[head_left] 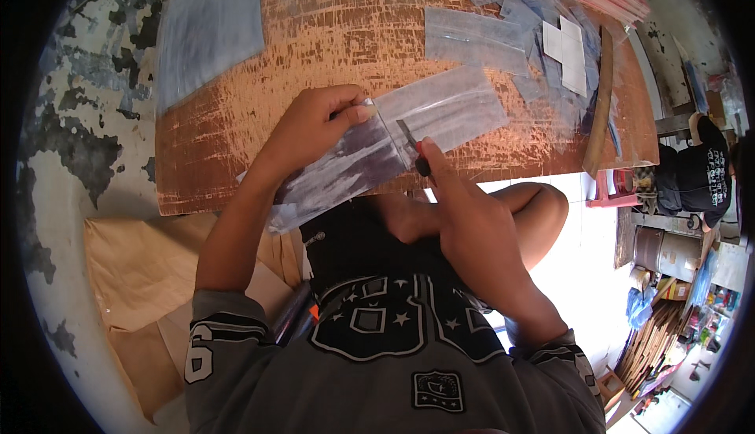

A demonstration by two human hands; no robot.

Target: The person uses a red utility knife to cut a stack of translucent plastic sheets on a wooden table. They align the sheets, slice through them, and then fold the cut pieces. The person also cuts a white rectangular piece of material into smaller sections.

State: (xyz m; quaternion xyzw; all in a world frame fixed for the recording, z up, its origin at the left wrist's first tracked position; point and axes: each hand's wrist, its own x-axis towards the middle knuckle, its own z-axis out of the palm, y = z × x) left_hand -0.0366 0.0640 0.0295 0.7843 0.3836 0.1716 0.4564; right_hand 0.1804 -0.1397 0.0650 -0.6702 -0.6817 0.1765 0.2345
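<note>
Your right hand was nearest you, fingers wrapped tight around a red-handled blade whose tip rested on the clear plastic strip. That strip lay along the near edge of the worn wooden surface, its long axis running from lower left up to the right. Just left of the blade, your left hand pinched the strip's upper edge between thumb and fingertips. Beyond the strip lay more cut plastic pieces.
</note>
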